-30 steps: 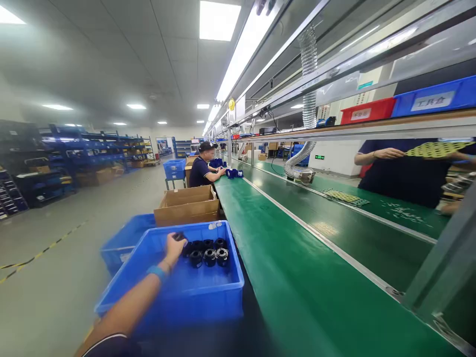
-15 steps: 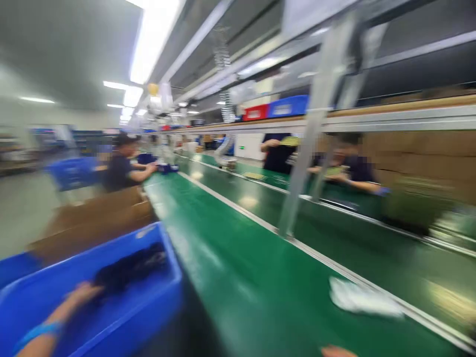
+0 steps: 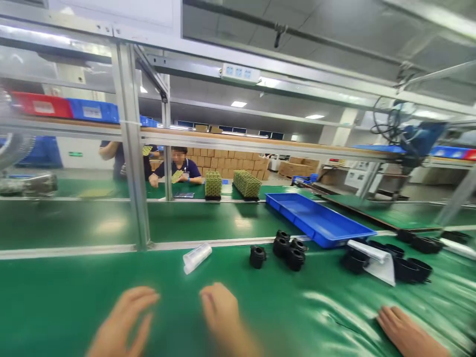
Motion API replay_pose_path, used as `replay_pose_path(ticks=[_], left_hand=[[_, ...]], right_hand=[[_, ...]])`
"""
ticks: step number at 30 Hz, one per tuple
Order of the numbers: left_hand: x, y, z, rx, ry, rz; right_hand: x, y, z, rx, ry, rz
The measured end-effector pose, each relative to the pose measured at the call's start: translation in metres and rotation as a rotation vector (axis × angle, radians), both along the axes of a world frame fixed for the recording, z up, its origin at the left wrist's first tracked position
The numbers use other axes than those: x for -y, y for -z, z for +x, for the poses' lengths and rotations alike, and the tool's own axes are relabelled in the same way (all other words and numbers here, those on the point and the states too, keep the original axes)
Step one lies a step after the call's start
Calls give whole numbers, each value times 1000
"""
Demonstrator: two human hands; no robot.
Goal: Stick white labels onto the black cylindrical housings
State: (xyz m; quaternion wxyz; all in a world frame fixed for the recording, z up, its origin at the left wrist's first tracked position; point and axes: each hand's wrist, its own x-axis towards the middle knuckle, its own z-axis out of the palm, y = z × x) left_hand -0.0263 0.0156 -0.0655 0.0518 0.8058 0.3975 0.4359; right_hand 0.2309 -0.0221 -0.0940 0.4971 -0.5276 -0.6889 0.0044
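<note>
My left hand (image 3: 124, 320) is above the green work surface (image 3: 59, 292) at the lower left, thumb apart from the fingers and nothing in it. My right hand (image 3: 223, 312) is close by, blurred, with its fingers bent; whether they are closed does not show. A clear plastic tube (image 3: 197, 257) lies on its side just beyond both hands, touched by neither. Right of it stands a small black ring-shaped part (image 3: 257, 257), then a cluster of similar black parts (image 3: 289, 251).
Another person's hand (image 3: 405, 327) rests at the lower right. Larger black round parts (image 3: 407, 270) and a white sheet (image 3: 381, 263) lie beyond it. A blue tray (image 3: 316, 218) is behind. A metal post (image 3: 130, 148) rises ahead. Two people work across the line.
My view has swung right, away from the blue bin with dark items at the left. My left hand has left that bin and is now over the green surface; my right hand has come further into view.
</note>
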Motion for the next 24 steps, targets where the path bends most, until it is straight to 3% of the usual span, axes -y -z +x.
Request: replay_pose_path(ticks=[3,5,8,11,13,16,20,24], left_hand=[[-2,3,58,-113,419,-291],[-4,10,96,-171,562,-457],[-6,18,144,-161,622,-571],[-14,15,187,-101,602,-623],[-22,11,219,-84,578,-654],[-40,11,268,-50,526,-669],[-63,14,319,8,539,-657],[-74,9,340,46,617,-700]], right_hand=[[-13,-13,66,-20,283,155],[-17,-18,121,-77,533,244],[-13,-16,196,-201,900,337],[-3,-6,249,-299,1090,325],[1,-1,277,-359,1117,292],[2,-4,320,-453,1051,219],[-13,-29,377,-537,863,92],[-36,-57,412,-514,642,-93]])
